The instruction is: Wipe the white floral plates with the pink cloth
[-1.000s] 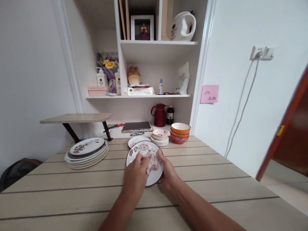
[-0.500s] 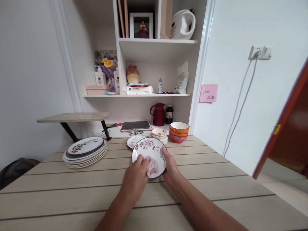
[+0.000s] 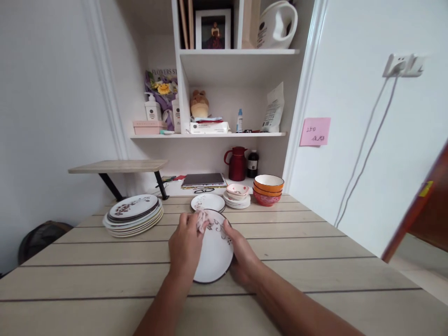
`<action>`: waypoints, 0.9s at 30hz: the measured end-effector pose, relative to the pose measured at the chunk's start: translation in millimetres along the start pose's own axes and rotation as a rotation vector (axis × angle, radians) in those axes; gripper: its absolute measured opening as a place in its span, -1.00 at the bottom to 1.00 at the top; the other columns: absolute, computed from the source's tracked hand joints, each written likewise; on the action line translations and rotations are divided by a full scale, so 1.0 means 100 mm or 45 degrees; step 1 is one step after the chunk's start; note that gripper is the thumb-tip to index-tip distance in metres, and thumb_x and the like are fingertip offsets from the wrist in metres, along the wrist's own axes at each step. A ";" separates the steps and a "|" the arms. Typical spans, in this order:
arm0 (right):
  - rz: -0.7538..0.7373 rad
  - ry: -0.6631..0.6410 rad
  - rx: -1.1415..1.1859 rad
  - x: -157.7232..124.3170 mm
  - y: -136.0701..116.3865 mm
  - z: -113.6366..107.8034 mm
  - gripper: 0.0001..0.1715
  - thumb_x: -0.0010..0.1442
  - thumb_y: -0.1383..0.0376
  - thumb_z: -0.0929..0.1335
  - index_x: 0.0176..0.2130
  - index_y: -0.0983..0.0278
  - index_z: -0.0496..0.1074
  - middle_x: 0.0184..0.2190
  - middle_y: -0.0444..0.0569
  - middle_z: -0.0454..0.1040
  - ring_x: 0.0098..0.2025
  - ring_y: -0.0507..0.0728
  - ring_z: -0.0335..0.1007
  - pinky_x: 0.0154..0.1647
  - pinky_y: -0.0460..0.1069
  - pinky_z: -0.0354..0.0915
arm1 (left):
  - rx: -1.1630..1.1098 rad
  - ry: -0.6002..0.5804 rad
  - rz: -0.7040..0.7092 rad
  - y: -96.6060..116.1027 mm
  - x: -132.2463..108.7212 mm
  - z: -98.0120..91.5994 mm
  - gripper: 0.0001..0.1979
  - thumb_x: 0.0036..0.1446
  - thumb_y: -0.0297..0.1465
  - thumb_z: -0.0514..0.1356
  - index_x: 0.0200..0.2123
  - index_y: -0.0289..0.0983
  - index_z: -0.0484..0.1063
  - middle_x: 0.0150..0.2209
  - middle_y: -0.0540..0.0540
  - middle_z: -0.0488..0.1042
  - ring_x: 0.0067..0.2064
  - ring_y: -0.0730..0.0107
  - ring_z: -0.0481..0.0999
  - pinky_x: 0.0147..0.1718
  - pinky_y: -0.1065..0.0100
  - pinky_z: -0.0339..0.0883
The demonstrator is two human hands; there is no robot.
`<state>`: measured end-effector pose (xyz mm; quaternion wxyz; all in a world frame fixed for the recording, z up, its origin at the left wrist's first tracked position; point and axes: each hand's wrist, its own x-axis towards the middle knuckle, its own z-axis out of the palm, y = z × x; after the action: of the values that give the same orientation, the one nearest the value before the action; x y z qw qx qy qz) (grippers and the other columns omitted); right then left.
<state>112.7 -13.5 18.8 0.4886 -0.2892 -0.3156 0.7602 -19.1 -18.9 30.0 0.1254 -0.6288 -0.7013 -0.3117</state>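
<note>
My right hand (image 3: 243,249) grips the right edge of a white plate (image 3: 213,259) with a dark rim and a brown flower pattern, thumb on its face and fingers behind. The plate is tilted towards me above the table. My left hand (image 3: 186,240) is closed on a crumpled pinkish-white cloth (image 3: 202,220), pressed to the plate's upper left rim. Just behind lie matching flowered plates (image 3: 209,202). Off to the left is a stack of larger plates (image 3: 135,211), the upper ones dark-rimmed and the top one flowered.
Stacked bowls (image 3: 268,190), orange over red, stand at the table's back right, beside small dishes (image 3: 237,195) in a pile. Behind are a red jug (image 3: 236,163), a dark bottle (image 3: 252,163) and a laptop (image 3: 204,179). A raised wooden shelf (image 3: 119,165) stands at the back left.
The plate has come lower and nearer to me. My left hand has moved the cloth from the plate's lower part up to its upper left rim. The view has shifted slightly.
</note>
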 end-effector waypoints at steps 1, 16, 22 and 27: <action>0.026 0.014 0.024 0.01 0.01 -0.01 -0.45 0.16 -0.02 0.33 -0.10 0.36 0.49 -0.23 0.09 0.62 -0.19 0.18 0.54 -0.05 0.05 0.37 | 0.028 -0.012 -0.023 -0.02 0.01 -0.01 -0.69 0.26 -0.19 0.07 0.01 -0.12 0.37 -0.08 -0.07 0.38 -0.24 0.32 0.49 -0.46 0.37 0.19; -0.063 0.184 0.140 0.11 -0.21 -0.17 -0.49 0.20 0.01 0.29 -0.10 0.36 0.48 -0.26 0.08 0.62 -0.24 0.18 0.55 -0.19 0.04 0.41 | -0.047 -0.177 0.552 0.21 -0.18 0.10 -0.73 0.22 -0.27 0.14 -0.01 -0.13 0.37 -0.12 -0.04 0.40 -0.18 0.35 0.48 -0.35 0.39 0.26; 0.074 0.086 0.062 0.02 -0.02 -0.03 -0.46 0.16 -0.02 0.32 -0.11 0.36 0.49 -0.29 0.08 0.62 -0.26 0.19 0.55 -0.14 0.05 0.39 | 0.044 -0.044 0.281 0.14 -0.09 0.07 -0.71 0.26 -0.20 0.08 0.01 -0.09 0.36 -0.10 -0.05 0.41 -0.24 0.34 0.49 -0.41 0.35 0.22; 0.097 0.096 0.075 0.04 -0.02 -0.05 -0.42 0.15 -0.04 0.32 -0.07 0.36 0.48 -0.22 0.11 0.61 -0.19 0.20 0.55 -0.06 0.07 0.37 | 0.142 -0.034 0.020 0.00 0.00 0.02 -0.72 0.26 -0.19 0.07 -0.03 -0.12 0.38 -0.11 -0.05 0.39 -0.26 0.31 0.49 -0.48 0.34 0.17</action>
<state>116.0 -8.7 16.3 0.4792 -0.3149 -0.2634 0.7758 -18.4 -17.8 28.5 0.1532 -0.6303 -0.7143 -0.2628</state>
